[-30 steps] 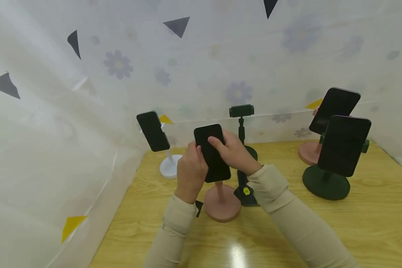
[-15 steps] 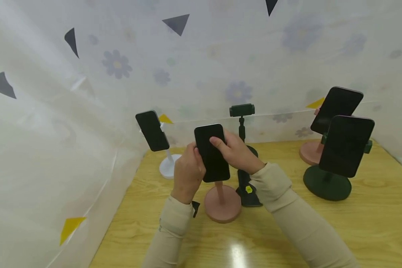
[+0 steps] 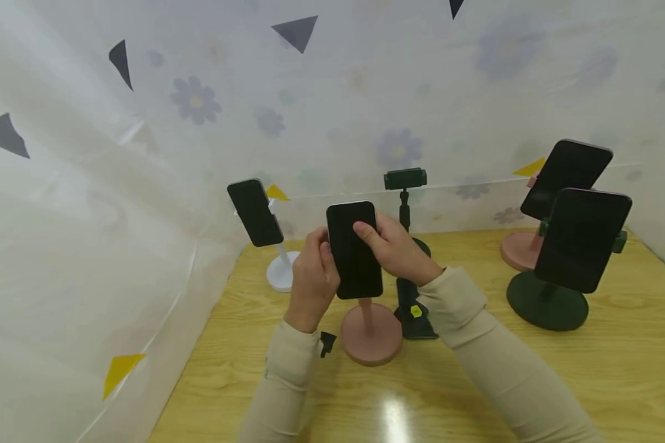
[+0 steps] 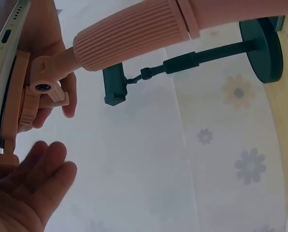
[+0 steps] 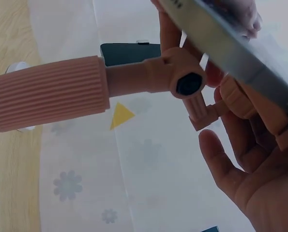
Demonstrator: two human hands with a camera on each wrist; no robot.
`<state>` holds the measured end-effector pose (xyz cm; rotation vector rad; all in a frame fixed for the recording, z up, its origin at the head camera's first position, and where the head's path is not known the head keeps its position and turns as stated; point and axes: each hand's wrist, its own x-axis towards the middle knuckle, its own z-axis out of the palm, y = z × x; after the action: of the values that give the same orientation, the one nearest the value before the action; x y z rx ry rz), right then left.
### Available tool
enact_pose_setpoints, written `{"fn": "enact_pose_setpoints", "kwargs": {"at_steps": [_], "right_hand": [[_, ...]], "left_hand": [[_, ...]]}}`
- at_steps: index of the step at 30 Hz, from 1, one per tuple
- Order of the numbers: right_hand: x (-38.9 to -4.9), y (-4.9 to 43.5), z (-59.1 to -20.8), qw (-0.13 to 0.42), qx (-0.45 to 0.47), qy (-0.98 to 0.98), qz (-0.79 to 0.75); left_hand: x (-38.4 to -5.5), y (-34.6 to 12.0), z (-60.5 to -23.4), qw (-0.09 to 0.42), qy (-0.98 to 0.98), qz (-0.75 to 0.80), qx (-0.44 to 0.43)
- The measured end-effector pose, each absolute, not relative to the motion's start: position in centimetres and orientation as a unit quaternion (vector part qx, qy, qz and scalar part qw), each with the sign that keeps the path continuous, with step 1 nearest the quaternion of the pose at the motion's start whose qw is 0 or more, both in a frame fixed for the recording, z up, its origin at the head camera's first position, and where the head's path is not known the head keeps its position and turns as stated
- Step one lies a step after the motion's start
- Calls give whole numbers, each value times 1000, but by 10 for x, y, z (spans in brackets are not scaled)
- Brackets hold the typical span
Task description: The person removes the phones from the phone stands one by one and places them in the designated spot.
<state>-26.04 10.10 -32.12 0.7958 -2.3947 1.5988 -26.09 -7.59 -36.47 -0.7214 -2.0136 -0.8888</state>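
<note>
A black-screened phone (image 3: pixel 356 271) sits in the clamp of a pink phone stand (image 3: pixel 370 338), whose round base rests on the table. My left hand (image 3: pixel 313 280) holds the phone and clamp along the left edge. From the right, my right hand (image 3: pixel 397 249) grips the phone, thumb on the screen and fingers behind. The wrist views show the stand's ribbed pink stem (image 4: pixel 134 36) and its joint (image 5: pixel 185 75) behind the phone. In the left wrist view, the left fingers (image 4: pixel 52 179) lie by the clamp's end; the right fingers (image 5: pixel 245 140) reach around the clamp's back.
A dark green stand (image 3: pixel 405 179) with a bare clamp stands just behind. A white stand holding a phone (image 3: pixel 256 212) is at the left. At the right are a green stand (image 3: pixel 547 301) and a pink stand (image 3: pixel 518 249), each bearing a phone. A patterned sheet (image 3: pixel 332 123) hangs behind the table.
Both hands keep hold of the phone. The phone turns slightly and its screen comes more upright; the view shifts a little, and the left forearm has edged left relative to the stand.
</note>
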Motion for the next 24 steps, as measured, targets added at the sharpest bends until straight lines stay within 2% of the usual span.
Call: {"fn": "enact_pose_setpoints", "kwargs": {"at_steps": [8, 18, 24], "right_hand": [[-265, 101, -327, 71, 293, -777, 552], [-268, 100, -328, 50, 295, -762, 574], [-268, 103, -327, 25, 295, -757, 582]], "left_hand": [[-264, -79, -370, 323, -765, -467, -305], [-263, -80, -375, 149, -675, -661, -292], [-266, -77, -379, 128, -652, -691, -285]]}}
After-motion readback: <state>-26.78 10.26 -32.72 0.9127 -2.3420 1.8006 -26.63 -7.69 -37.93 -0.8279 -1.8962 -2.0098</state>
